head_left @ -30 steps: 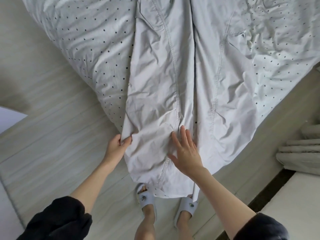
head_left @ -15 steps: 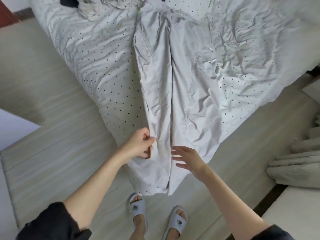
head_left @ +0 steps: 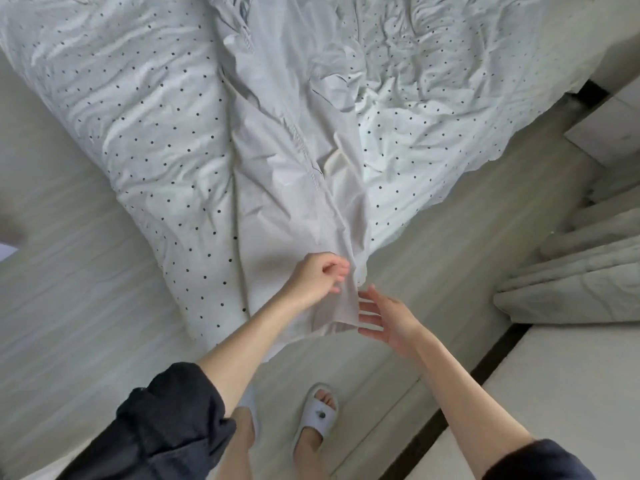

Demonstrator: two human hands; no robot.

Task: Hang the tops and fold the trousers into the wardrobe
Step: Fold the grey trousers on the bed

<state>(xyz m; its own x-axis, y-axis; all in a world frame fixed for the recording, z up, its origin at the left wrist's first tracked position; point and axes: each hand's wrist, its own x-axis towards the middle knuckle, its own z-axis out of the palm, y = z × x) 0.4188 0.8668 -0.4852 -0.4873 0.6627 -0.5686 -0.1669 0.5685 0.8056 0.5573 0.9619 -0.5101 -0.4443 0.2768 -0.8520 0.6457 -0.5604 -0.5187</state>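
A bed with a crumpled white cover dotted in black fills the upper part of the frame. Pale wood-grain floor runs down the left and lower centre. At right hang grey curtain folds, and a dark strip edges a pale surface at lower right.

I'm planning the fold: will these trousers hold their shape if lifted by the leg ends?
Probably not. The trousers look thin and creased, so they would likely droop. Their ends already hang limp off the bed beside the left hand, suggesting light, floppy cloth.
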